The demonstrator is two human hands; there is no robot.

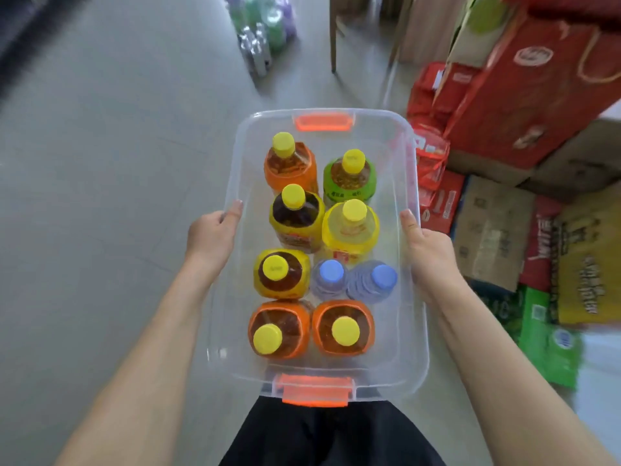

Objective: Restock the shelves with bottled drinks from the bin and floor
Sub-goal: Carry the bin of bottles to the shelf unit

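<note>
**Head view: loaded bin in both hands, cartons crowding the right side**

We're looking straight down into the clear bin (416, 334), held up off the grey floor (100, 163) just ahead of the person's black garment (322, 435). The left hand (210, 237) grips the bin's left long edge, thumb laid over the rim and fingers tucked underneath out of sight. The right hand (428, 253) grips the right long edge the same way. One orange latch (324, 122) sits on the far short edge and a second latch (314, 390) on the near one.

Inside, nine bottles stand upright in two rows. At the far end an orange-labelled bottle (290, 163) stands beside a green-labelled bottle (351, 176). Next comes a dark tea bottle (295, 213) touching a pale yellow bottle (351, 227). Behind those, a yellow-labelled bottle (280, 274) has two blue-capped water bottles (331, 277) pressed together beside it, reaching toward the right edge. Against the near edge, an orange pair (342, 327) stands side by side. Every cap but the blue ones is yellow.

And the surroundings are busy. Along the bin's right edge the goods pile up: a big red carton (524, 95) leaning high, a brown carton (490, 230) and a green pack (547, 334) on the floor, all close by. Far ahead, past the far edge, blurred wrapped packs of bottles (262, 28) sit on the floor, with wooden chair legs (333, 35) just to their right.
</note>
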